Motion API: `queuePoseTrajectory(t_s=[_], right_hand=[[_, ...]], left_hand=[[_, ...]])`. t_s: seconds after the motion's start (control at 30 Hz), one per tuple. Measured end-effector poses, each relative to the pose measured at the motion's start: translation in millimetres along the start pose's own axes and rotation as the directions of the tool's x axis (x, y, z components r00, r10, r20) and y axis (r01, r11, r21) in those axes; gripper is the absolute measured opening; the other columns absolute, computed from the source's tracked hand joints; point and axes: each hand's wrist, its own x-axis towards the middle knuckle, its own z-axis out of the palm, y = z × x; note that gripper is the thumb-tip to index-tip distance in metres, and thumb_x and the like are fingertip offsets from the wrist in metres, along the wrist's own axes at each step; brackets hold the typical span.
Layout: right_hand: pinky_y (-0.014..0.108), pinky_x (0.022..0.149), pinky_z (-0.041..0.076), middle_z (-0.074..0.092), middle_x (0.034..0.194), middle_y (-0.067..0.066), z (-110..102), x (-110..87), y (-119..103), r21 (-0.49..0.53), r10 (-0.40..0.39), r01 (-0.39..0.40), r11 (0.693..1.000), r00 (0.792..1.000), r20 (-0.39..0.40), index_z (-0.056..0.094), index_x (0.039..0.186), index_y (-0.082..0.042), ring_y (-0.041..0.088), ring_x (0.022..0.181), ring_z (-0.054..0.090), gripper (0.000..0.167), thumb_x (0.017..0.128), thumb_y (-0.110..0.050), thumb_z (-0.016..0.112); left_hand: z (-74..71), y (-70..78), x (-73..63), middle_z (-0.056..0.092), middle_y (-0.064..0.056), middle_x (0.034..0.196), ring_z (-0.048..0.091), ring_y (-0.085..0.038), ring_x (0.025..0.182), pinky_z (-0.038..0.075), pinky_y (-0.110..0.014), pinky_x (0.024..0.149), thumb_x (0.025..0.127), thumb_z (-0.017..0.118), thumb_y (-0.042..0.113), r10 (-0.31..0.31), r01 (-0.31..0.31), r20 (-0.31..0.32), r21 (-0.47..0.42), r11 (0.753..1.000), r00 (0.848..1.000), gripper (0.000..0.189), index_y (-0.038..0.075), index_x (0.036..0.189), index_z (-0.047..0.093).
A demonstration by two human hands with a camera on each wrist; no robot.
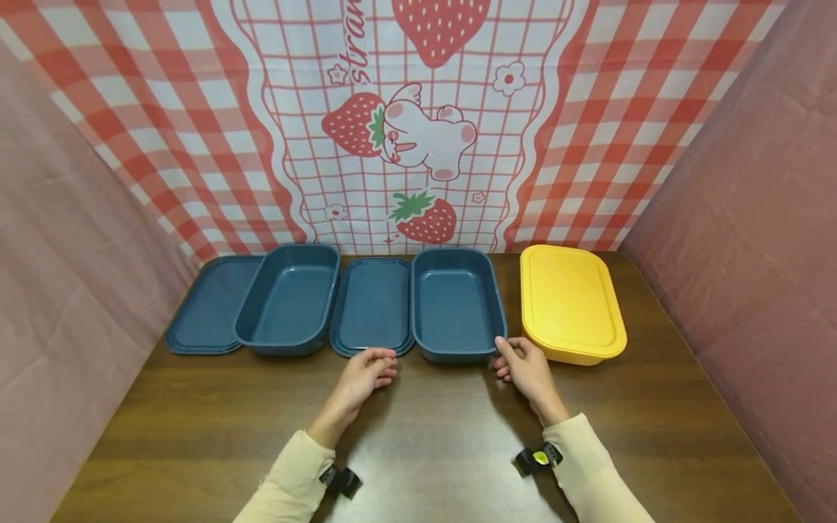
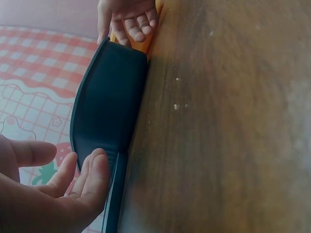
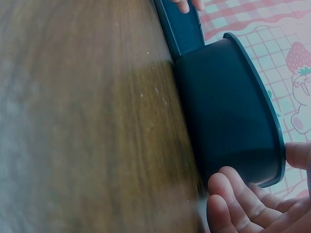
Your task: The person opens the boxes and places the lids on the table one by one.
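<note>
My right hand (image 1: 526, 370) is at the near right corner of an open blue food container (image 1: 453, 301), thumb at its rim and fingers curled by the outer wall. In the right wrist view the container (image 3: 228, 111) stands between thumb and fingers (image 3: 243, 194). My left hand (image 1: 361, 381) is held with relaxed, slightly bent fingers near the front edge of a flat blue lid (image 1: 374, 305), holding nothing. That lid lies directly left of the container. From the left wrist, the left fingers (image 2: 95, 179) show spread apart, with the container beyond them.
Farther left stands a second open blue container (image 1: 290, 301), overlapping another blue lid (image 1: 212, 305). A yellow container with its yellow lid on (image 1: 574, 301) stands to the right. Behind the row hangs a checked strawberry cloth (image 1: 418, 145); pink cloth (image 1: 752, 218) borders the wooden table (image 1: 431, 450).
</note>
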Motion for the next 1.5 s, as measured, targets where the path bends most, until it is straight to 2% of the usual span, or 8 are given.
queuePoseTrajectory(t_s=[0.2,0.4,0.67,0.9,1.1,1.27,1.5], right_hand=[[0.021,0.054,0.051,0.064,0.066,-0.001,-1,-1.3,-4,0.01,-0.008,0.008,1.0,1.0,-0.009,0.057,0.112,0.005,0.007,0.057,0.06,0.042,0.098,-0.035,0.056],[0.022,0.054,0.052,0.064,0.067,0.0,-2,-1.5,-8,0.012,-0.013,0.013,1.0,1.0,-0.022,0.056,0.115,0.006,0.007,0.056,0.06,0.042,0.099,-0.034,0.057],[0.021,0.057,0.051,0.067,0.073,0.008,-4,-4.2,-11,-0.079,-0.076,0.071,0.994,0.995,-0.066,0.059,0.114,0.006,0.007,0.057,0.059,0.036,0.098,-0.026,0.06],[0.021,0.059,0.052,0.068,0.073,0.01,-6,-4.4,-12,-0.138,-0.12,0.109,0.984,0.99,-0.072,0.063,0.107,0.006,0.008,0.058,0.06,0.028,0.097,-0.021,0.061],[0.022,0.059,0.053,0.068,0.073,0.01,-10,-3.9,-13,-0.161,-0.134,0.122,0.979,0.989,-0.065,0.065,0.104,0.005,0.011,0.059,0.061,0.025,0.096,-0.019,0.061],[0.02,0.058,0.049,0.069,0.075,0.013,-14,-4.2,-14,-0.199,-0.155,0.139,0.97,0.986,-0.066,0.066,0.104,0.005,0.012,0.06,0.063,0.027,0.096,-0.02,0.061],[0.02,0.06,0.047,0.069,0.077,0.014,-18,-2.3,-14,-0.262,-0.18,0.157,0.952,0.982,-0.064,0.067,0.103,0.002,0.017,0.064,0.065,0.026,0.096,-0.023,0.061]], left_hand=[[0.5,1.4,-1.5,0.063,-0.03,0.116,0.065,-0.018,0.086,0.056,-0.03,0.079,0.097,0.047,0.004,0.005,-0.005,0.002,0.004,1.0,1.0,0.028,-0.013,0.118,0.057],[-1.2,7.0,-1.6,0.064,-0.029,0.113,0.066,-0.02,0.086,0.056,-0.034,0.08,0.097,0.049,0.004,0.023,-0.022,-0.017,0.031,0.999,1.0,0.028,-0.012,0.117,0.058],[-1.6,10.2,1.1,0.065,-0.026,0.111,0.065,-0.025,0.09,0.056,-0.036,0.083,0.096,0.053,0.006,0.043,-0.038,-0.039,0.102,0.994,0.998,0.027,-0.01,0.116,0.06],[3.5,11.8,0.9,0.065,-0.028,0.111,0.065,-0.032,0.096,0.055,-0.034,0.081,0.095,0.053,0.005,0.107,-0.099,-0.044,0.147,0.984,0.993,0.026,-0.01,0.116,0.061],[8.2,15.3,0.9,0.065,-0.028,0.11,0.065,-0.027,0.093,0.055,-0.034,0.081,0.095,0.054,0.003,0.149,-0.14,-0.039,0.168,0.976,0.988,0.026,-0.011,0.115,0.06],[11.2,18.0,1.6,0.066,-0.026,0.108,0.065,-0.023,0.09,0.053,-0.028,0.077,0.095,0.054,0.004,0.181,-0.168,-0.044,0.204,0.964,0.983,0.025,-0.01,0.115,0.061],[16.0,21.5,2.0,0.068,-0.025,0.107,0.065,-0.025,0.091,0.052,-0.025,0.075,0.094,0.055,0.004,0.212,-0.194,-0.046,0.253,0.948,0.976,0.024,-0.007,0.114,0.063]])
